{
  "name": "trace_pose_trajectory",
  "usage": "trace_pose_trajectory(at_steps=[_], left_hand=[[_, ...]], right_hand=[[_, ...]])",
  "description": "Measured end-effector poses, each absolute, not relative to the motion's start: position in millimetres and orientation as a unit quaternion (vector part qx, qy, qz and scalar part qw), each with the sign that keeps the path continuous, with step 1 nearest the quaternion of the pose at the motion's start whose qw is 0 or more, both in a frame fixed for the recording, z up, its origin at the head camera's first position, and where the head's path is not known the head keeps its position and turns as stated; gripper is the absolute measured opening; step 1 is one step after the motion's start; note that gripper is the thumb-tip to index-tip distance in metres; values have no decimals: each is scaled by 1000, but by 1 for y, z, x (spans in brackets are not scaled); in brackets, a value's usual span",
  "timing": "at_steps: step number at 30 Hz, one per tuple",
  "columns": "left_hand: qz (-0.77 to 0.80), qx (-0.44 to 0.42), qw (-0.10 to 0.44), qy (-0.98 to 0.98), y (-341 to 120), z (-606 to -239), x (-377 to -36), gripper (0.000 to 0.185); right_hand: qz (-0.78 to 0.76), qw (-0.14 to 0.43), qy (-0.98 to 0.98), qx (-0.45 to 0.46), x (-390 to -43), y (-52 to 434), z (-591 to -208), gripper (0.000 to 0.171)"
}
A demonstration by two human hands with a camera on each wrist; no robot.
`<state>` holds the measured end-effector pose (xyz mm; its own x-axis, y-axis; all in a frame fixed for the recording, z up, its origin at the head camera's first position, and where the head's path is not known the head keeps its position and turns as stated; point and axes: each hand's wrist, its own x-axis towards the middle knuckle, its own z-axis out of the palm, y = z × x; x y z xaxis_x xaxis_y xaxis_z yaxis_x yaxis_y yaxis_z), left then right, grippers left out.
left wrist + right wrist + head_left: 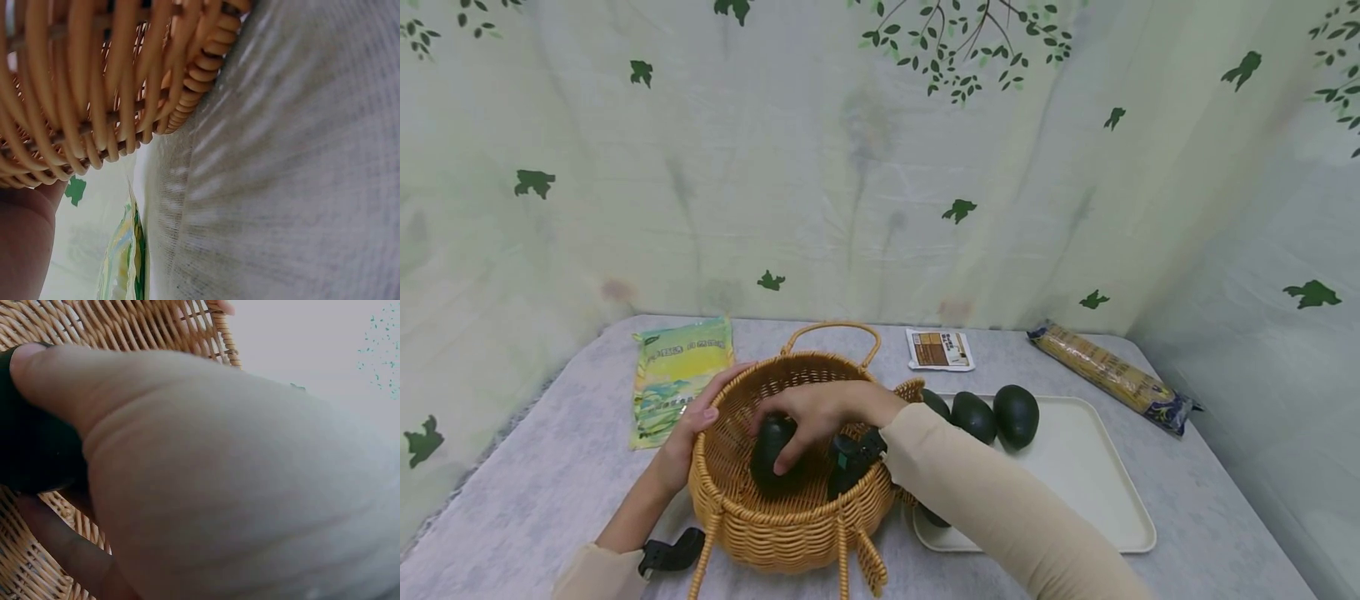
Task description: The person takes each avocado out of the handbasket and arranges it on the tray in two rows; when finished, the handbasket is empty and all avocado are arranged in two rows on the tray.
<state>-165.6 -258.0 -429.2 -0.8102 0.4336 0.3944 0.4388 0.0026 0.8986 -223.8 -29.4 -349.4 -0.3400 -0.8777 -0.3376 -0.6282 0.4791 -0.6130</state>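
Observation:
A wicker basket [782, 533] stands on the table, tilted slightly toward me. My left hand [696, 425] grips its left rim, thumb over the edge; in the left wrist view the woven side [81, 81] fills the upper left. Inside the basket, my right hand [820, 412] holds a dark green avocado [767, 467] between thumb and fingers. In the right wrist view the avocado [37, 437] appears at the left, against the wicker. On a cream tray [1090, 483] to the right lie several more avocados [1017, 417], partly hidden by my right forearm and the basket.
A green-yellow packet [681, 375] lies left of the basket. Behind the tray are a small white-brown packet [938, 350] and a long pack of noodles [1112, 375]. The basket's handle [831, 327] rises at the back. A patterned curtain [850, 167] hangs behind the table.

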Motion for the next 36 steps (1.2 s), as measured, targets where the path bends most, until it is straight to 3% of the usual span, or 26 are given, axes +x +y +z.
trace_pose_trajectory(at_steps=[28, 36], left_hand=[[-627, -328, 15, -706, -255, -424, -163, 61], [-637, -334, 1, -695, -254, -425, -164, 62]], right_hand=[[-236, 214, 837, -445, -209, -14, -310, 65], [-314, 221, 820, -425, -199, 3, -307, 60]])
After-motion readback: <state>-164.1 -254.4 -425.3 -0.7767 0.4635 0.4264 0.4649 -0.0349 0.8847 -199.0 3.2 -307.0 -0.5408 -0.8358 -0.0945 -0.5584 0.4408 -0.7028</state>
